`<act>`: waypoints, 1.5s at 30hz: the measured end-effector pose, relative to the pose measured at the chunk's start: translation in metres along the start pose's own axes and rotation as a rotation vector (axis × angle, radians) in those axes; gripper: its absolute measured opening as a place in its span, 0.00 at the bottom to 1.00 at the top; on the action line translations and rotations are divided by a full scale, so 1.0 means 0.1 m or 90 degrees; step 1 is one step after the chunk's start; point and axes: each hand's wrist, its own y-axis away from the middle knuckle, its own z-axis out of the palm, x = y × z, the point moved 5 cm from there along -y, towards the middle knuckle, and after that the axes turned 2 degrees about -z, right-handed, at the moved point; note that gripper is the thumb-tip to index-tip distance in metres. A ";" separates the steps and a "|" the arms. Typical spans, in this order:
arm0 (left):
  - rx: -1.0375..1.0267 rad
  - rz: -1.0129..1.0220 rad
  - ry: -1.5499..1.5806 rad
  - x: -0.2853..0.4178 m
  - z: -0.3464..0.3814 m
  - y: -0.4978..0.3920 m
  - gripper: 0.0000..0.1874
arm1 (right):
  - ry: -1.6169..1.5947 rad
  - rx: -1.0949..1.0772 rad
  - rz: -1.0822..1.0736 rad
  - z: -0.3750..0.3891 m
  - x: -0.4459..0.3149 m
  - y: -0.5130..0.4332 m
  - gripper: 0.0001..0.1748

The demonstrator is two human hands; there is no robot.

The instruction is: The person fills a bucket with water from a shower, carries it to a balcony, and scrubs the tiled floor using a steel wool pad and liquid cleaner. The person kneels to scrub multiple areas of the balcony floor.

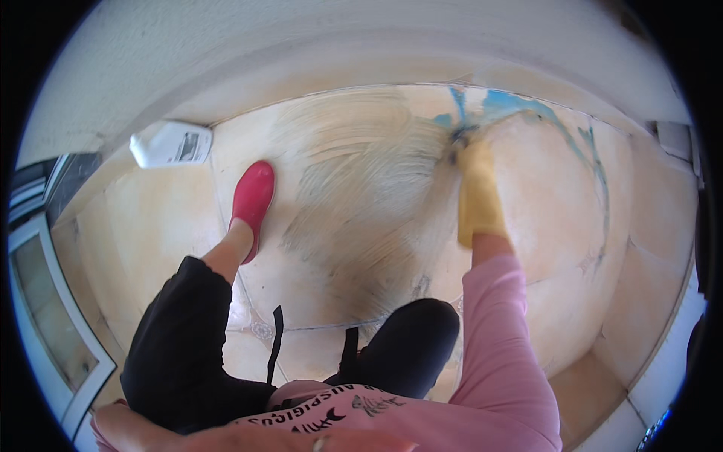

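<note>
My right hand [480, 175], in a yellow rubber glove, reaches down to the tiled floor [542, 226]. It presses a small dark, blurred scrubber [462, 137] against the tiles, beside a patch of blue liquid [508, 103]. Grey-brown smears [367, 181] in curved strokes spread over the tiles to its left. A thin blue streak [601, 186] runs down the floor at the right. My bare left hand [350, 442], with a ring on it, lies before my body at the bottom edge; it is partly cut off and its fingers are unclear.
A white plastic jug [179, 145] with a label lies at the far left by the wall [339, 34]. My foot in a red shoe [253, 195] stands on the left tiles, with my black-clad knee [423, 339] at centre. A white-framed glazed panel [73, 339] borders the left side.
</note>
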 end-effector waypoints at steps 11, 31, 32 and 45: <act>0.140 -0.046 -0.012 -0.02 -0.08 0.02 0.52 | -0.192 -0.021 0.120 -0.19 0.21 -0.38 0.10; 0.051 0.092 -0.042 0.13 -0.06 0.13 0.51 | 0.251 -0.322 -0.214 0.64 -0.43 0.31 0.22; 0.055 0.062 -0.041 0.11 -0.11 0.14 0.51 | 0.082 -0.170 -0.117 0.44 -0.25 0.02 0.18; 0.205 0.029 -0.042 0.17 -0.03 0.19 0.42 | -0.101 0.060 -0.143 0.39 -0.14 -0.07 0.21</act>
